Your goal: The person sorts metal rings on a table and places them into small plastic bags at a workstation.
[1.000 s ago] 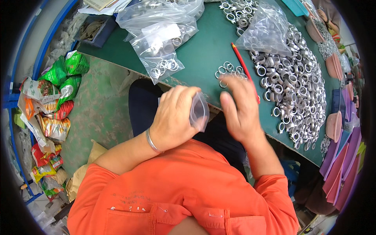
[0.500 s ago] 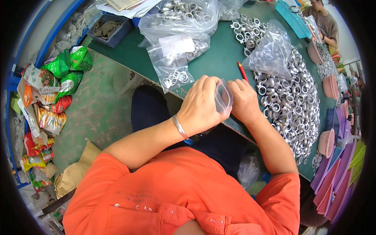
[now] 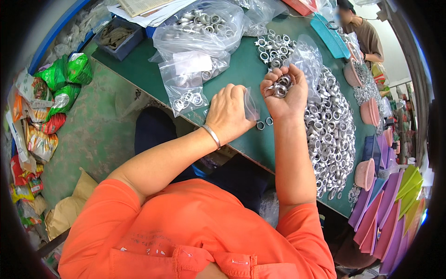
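A clear bag [image 3: 187, 102] lies left on the green table [image 3: 241, 60], keeping its rings apart from the rest; the left hand [image 3: 227, 111] pinches a small pouch [image 3: 251, 107], perhaps to steady it; two loose rings [image 3: 263, 124] lie between the hands; the right hand [image 3: 287, 95] curls palm-up around several metal collars [image 3: 281, 88], seemingly against spilling; the heap [image 3: 331, 135] spreads right, within reach.

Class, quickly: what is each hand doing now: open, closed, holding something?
Left hand: closed on a small clear bag.
Right hand: curled palm-up, holding metal rings.
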Demonstrator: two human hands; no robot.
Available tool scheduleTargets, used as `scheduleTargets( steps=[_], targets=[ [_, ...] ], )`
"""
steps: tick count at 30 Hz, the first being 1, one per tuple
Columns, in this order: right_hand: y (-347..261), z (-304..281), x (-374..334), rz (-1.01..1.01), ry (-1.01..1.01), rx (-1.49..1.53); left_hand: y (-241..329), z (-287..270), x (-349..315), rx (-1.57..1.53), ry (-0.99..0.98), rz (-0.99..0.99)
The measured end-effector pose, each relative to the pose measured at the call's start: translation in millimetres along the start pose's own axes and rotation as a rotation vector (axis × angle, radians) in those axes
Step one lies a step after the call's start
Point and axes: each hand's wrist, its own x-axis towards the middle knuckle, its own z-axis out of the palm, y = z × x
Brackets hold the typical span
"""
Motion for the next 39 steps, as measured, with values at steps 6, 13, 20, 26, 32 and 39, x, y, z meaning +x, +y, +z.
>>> scheduleTargets(
  steps=[6, 13, 20, 26, 32, 39],
  targets=[
    [18.5, -2.5, 0.7, -0.118, 0.124, -0.199, -0.6, 7.1, 4.1, -0.029, 0.079, -0.019],
    [27.6, -2.8, -4.2, -0.295, 0.083, -0.418, 2.3, 5.6, 2.9, -0.024, 0.091, -0.010],
    [16.6, 3.1, -21.4, -0.369, 0.063, -0.755, -3.2, 5.8, 2.4, -0.124, 0.159, -0.019],
    [-21.5, -24.0, -58.8, -0.134, -0.077, -2.395, -5.8, 1.9, -2.7, -0.314, 0.276, -0.055],
    [-6.5, -40.8, -66.4, -0.250, -0.171, -2.306, -3.7, 1.4, -3.0, -0.294, 0.256, -0.058],
    [-11.3, -43.5, -64.8, -0.395, -0.356, -2.401, -6.3, 1.0, -4.2, -0.310, 0.233, -0.066]
  ],
)
